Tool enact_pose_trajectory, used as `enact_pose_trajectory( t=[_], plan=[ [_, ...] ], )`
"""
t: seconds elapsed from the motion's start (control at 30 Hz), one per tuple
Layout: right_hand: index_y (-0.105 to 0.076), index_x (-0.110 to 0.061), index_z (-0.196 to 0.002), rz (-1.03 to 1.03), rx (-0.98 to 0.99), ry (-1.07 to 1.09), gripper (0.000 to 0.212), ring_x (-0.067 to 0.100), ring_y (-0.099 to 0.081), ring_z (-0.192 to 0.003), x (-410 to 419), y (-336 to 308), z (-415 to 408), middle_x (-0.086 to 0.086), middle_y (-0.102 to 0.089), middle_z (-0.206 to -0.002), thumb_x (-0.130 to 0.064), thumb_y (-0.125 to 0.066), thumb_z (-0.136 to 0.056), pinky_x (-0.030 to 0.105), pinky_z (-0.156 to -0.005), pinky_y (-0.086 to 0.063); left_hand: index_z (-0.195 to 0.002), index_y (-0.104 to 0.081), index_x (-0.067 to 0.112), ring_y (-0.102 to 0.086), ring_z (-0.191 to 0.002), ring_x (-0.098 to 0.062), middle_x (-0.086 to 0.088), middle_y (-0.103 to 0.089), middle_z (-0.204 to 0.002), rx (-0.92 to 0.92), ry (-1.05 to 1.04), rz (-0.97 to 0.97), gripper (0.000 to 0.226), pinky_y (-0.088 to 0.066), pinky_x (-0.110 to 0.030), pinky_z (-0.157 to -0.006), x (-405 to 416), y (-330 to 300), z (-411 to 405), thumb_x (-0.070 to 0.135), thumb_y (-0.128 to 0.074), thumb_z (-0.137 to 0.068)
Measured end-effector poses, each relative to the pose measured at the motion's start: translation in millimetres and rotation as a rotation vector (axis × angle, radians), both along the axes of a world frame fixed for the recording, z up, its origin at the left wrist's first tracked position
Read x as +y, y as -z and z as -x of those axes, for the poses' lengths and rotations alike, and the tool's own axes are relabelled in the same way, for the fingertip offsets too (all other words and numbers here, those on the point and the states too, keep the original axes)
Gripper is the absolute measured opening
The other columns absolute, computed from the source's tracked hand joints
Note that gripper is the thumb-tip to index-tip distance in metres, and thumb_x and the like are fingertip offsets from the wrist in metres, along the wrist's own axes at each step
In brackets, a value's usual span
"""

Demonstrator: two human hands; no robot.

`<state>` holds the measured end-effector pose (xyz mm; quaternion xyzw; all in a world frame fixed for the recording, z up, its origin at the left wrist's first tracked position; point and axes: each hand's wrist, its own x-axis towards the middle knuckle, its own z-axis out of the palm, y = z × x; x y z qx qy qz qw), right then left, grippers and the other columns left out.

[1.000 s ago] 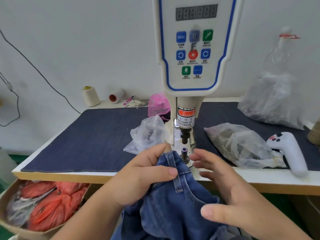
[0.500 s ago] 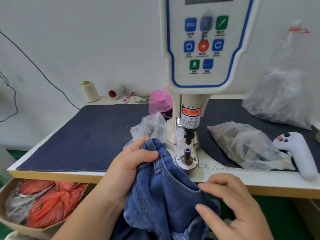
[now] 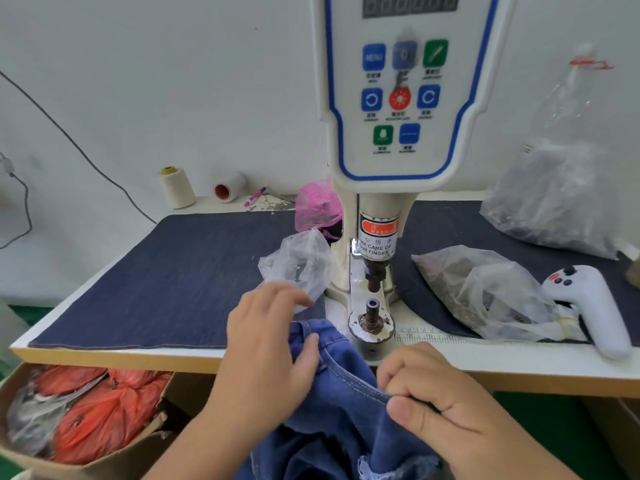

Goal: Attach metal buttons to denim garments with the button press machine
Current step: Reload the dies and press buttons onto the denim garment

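Observation:
The white button press machine (image 3: pixel 401 98) stands at the middle of the table, its punch (image 3: pixel 373 277) raised above the lower die (image 3: pixel 372 318), which is bare. A blue denim garment (image 3: pixel 341 403) hangs over the table's front edge just left of and below the die. My left hand (image 3: pixel 266 344) grips the waistband near its top corner, thumb on the fabric. My right hand (image 3: pixel 433 396) pinches the waistband edge further right, in front of the die.
Clear plastic bags (image 3: pixel 485 289) lie either side of the machine, one small bag (image 3: pixel 298 265) just behind my left hand. A white handheld controller (image 3: pixel 595 306) rests at the right. A cardboard box (image 3: pixel 86 410) with red bags sits below the table's left. Thread cones (image 3: pixel 176 187) stand at the back.
The denim has been pulled back off the die towards the table's front edge. My right hand went from open beside the die to pinching the waistband; my left hand shifted left and lower.

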<state>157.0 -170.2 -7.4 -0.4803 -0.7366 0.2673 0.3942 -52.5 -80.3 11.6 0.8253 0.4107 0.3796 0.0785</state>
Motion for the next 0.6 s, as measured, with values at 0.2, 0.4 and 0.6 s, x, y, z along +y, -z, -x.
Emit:
enact_pose_trajectory(
  t=[0.2,0.4,0.6],
  plan=[
    [-0.061,-0.01,-0.076,0.16,0.37,0.005,0.059,0.02,-0.043,-0.065,13,-3,-4,0.004,-0.05,-0.067,-0.069,-0.061,-0.079,0.026,-0.064,-0.035,-0.089,-0.058,0.032,-0.047,-0.085,0.0,0.014,-0.053,-0.079,0.135,0.559,0.108,0.007,-0.033,-0.027,-0.093,-11,-19,-8,0.038,-0.061,-0.085],
    [-0.052,-0.019,-0.058,0.238,0.516,0.16,0.038,0.008,-0.042,-0.058,42,2,-15,-0.005,-0.045,-0.059,-0.044,-0.06,-0.085,0.021,-0.053,-0.037,-0.067,-0.058,0.035,-0.047,-0.075,0.0,0.018,-0.056,-0.067,0.163,0.369,0.474,0.027,-0.03,-0.022,-0.075,26,-22,-26,0.034,-0.058,-0.094],
    [-0.049,-0.009,-0.062,0.313,0.689,0.2,0.039,0.02,-0.043,-0.062,77,20,-21,0.01,-0.047,-0.064,-0.036,-0.068,-0.083,0.03,-0.059,-0.038,-0.056,-0.031,0.012,-0.026,-0.057,-0.011,-0.003,-0.029,-0.061,-0.111,0.221,0.601,0.032,-0.024,-0.031,-0.058,48,0,-56,0.019,-0.051,-0.081]
  ],
)
